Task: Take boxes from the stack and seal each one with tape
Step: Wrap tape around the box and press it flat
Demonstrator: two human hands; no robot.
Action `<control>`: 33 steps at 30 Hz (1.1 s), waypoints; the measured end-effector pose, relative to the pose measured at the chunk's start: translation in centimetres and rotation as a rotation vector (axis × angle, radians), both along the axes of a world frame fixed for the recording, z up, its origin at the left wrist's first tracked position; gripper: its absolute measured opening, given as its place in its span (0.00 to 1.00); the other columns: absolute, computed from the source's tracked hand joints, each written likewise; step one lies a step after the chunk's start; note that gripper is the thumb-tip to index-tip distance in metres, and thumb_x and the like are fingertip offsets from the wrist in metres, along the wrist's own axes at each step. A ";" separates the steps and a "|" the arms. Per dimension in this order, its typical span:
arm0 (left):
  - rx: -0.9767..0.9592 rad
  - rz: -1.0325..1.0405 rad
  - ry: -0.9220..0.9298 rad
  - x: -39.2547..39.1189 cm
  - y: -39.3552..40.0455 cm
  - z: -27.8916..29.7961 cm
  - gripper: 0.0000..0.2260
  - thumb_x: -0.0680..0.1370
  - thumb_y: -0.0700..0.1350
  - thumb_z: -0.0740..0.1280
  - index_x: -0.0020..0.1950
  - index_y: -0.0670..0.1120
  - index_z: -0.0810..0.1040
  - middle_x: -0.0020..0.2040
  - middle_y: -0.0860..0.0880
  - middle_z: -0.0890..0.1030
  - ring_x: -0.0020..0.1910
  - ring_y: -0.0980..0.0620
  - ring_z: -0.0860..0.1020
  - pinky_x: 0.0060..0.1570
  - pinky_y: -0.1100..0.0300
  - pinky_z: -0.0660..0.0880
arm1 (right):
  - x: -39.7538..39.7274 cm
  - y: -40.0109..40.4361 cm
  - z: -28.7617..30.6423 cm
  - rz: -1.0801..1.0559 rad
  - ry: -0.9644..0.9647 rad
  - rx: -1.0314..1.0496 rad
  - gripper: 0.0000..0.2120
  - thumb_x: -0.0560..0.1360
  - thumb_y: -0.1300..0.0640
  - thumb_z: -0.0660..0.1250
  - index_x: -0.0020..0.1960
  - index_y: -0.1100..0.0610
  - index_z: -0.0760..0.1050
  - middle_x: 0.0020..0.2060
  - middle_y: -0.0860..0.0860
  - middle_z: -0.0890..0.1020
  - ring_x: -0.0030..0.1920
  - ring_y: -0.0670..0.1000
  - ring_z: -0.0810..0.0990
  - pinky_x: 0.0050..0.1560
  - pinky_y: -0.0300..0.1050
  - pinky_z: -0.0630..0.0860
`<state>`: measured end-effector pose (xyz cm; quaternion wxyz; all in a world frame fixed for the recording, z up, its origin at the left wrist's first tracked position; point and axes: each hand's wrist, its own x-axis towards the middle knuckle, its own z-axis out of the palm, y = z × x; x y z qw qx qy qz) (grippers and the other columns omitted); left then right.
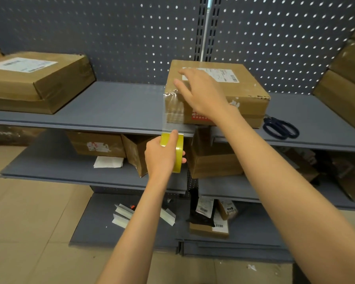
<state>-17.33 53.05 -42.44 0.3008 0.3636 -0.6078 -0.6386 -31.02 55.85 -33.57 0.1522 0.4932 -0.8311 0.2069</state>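
Head view: my left hand (161, 154) grips the tape roll (175, 151) below the shelf's (115, 107) front edge; my right hand (199, 93) rests flat on the box (248, 87).

Left hand (162, 154) grips tape roll (177, 152); right hand (201, 93) flat on box (246, 91).

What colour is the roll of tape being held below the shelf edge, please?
The tape roll is yellow, seen in the head view; the left hand grips it.

box stack (350, 64) cut off at right edge, scissors (280, 128) blurred, lower-shelf labels (202, 208) unreadable
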 end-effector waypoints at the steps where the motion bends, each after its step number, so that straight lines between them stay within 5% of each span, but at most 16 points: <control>1: 0.000 0.000 0.000 0.0 0.0 0.0 0.12 0.78 0.51 0.66 0.38 0.46 0.77 0.29 0.46 0.80 0.25 0.52 0.79 0.32 0.57 0.79 | -0.1 0.9 -0.2 -0.030 0.017 -0.037 0.21 0.83 0.49 0.53 0.71 0.57 0.66 0.68 0.53 0.72 0.67 0.54 0.69 0.64 0.48 0.65; 13: -0.007 0.010 0.013 -0.2 -0.1 -0.4 0.11 0.78 0.51 0.67 0.40 0.46 0.77 0.33 0.44 0.81 0.27 0.51 0.79 0.31 0.59 0.77 | -4.3 13.4 -4.6 -0.484 0.152 -0.319 0.17 0.82 0.54 0.56 0.64 0.62 0.72 0.57 0.59 0.77 0.57 0.59 0.73 0.57 0.52 0.68; 19: 0.002 0.012 0.017 -0.2 -0.2 -0.4 0.11 0.78 0.51 0.67 0.41 0.45 0.78 0.32 0.45 0.80 0.26 0.52 0.79 0.29 0.59 0.76 | -5.9 16.7 -6.3 -0.689 -0.084 -0.071 0.17 0.81 0.58 0.57 0.67 0.65 0.69 0.63 0.63 0.72 0.63 0.62 0.69 0.60 0.54 0.68; 27: -0.009 0.010 0.009 -0.3 -0.3 -0.4 0.09 0.78 0.51 0.67 0.41 0.47 0.77 0.33 0.46 0.80 0.29 0.52 0.79 0.32 0.58 0.79 | -7.9 16.8 -6.4 -0.747 -0.218 0.100 0.16 0.78 0.55 0.65 0.53 0.70 0.76 0.52 0.66 0.77 0.53 0.66 0.74 0.43 0.49 0.66; 33: -0.006 0.014 0.006 -0.2 -0.2 -0.4 0.10 0.78 0.51 0.67 0.41 0.46 0.77 0.33 0.46 0.80 0.27 0.52 0.79 0.29 0.60 0.78 | -7.0 16.5 -6.4 -0.786 -0.210 0.043 0.16 0.81 0.58 0.59 0.59 0.71 0.70 0.59 0.68 0.73 0.60 0.67 0.71 0.54 0.54 0.69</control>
